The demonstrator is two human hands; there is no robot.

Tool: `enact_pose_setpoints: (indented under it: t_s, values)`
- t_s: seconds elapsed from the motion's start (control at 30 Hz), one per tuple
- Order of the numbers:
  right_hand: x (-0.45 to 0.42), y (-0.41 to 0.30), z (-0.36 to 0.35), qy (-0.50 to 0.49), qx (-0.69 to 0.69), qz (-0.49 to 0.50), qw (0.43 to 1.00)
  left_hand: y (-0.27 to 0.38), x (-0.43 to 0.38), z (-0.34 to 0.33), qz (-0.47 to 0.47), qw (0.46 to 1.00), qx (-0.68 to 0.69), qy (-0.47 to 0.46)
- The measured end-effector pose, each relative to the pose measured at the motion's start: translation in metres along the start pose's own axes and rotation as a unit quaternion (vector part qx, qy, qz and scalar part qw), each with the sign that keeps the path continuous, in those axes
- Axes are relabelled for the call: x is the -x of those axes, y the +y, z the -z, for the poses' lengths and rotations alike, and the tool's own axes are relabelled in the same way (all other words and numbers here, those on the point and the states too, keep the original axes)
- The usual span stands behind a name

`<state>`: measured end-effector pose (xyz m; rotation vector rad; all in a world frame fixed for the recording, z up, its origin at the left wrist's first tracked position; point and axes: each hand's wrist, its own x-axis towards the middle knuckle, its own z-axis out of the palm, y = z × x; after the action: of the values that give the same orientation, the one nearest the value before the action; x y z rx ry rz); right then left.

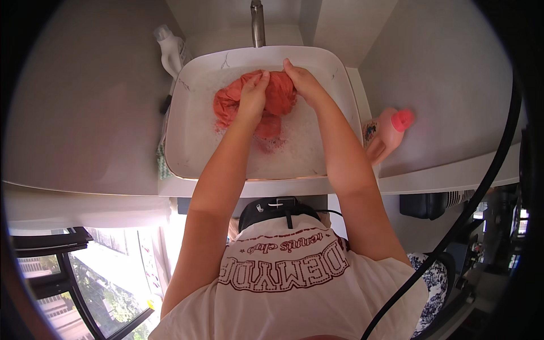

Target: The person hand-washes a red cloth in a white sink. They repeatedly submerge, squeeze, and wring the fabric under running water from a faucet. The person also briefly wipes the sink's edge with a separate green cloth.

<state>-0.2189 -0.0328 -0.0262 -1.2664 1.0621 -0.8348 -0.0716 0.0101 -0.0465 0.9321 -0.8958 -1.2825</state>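
A wet, bunched coral-red cloth (pixel 278 95) lies partly in sudsy water in the white marbled washbasin (pixel 182 140). My left hand (pixel 253 95) grips the upper middle of the cloth, thumb and fingers pinching a fold. At the cloth's right end is my right hand (pixel 302 80), its thumb raised and its fingers curled behind the fabric. Part of the cloth hangs below into the water, where foam and bubbles gather. The fingers of both hands are partly hidden by the fabric.
Behind the basin stands a metal faucet (pixel 257 25). A white bottle (pixel 171 51) is at the back left, and a pink detergent bottle (pixel 387 131) with a red cap stands at the right. A black cable (pixel 476 199) crosses the right side. Walls flank the basin.
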Motion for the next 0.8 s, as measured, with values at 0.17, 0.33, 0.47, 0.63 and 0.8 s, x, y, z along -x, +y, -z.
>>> enact_pose_setpoints:
  t_s: [0.17, 0.33, 0.47, 0.63, 0.8]
  values:
    - [-0.005, 0.007, -0.001, 0.006, 0.037, 0.03, 0.999, -0.004, -0.005, 0.005, 0.001, 0.997, 0.07, -0.03]
    - [0.0, -0.001, -0.011, 0.087, 0.041, 0.075, 0.993, -0.002, -0.005, 0.002, 0.039, 0.996, 0.078, -0.026]
    - [0.022, -0.015, -0.038, 0.113, 0.294, 0.255, 0.914, 0.003, 0.001, 0.003, 0.093, 0.992, 0.079, 0.01]
    - [0.024, -0.007, -0.068, 0.123, 0.411, 0.345, 0.835, -0.01, -0.003, 0.012, 0.159, 0.977, 0.145, -0.004]
    - [0.003, -0.01, -0.041, 0.163, 0.398, 0.191, 0.882, -0.007, -0.005, 0.01, 0.199, 0.965, 0.165, -0.049]
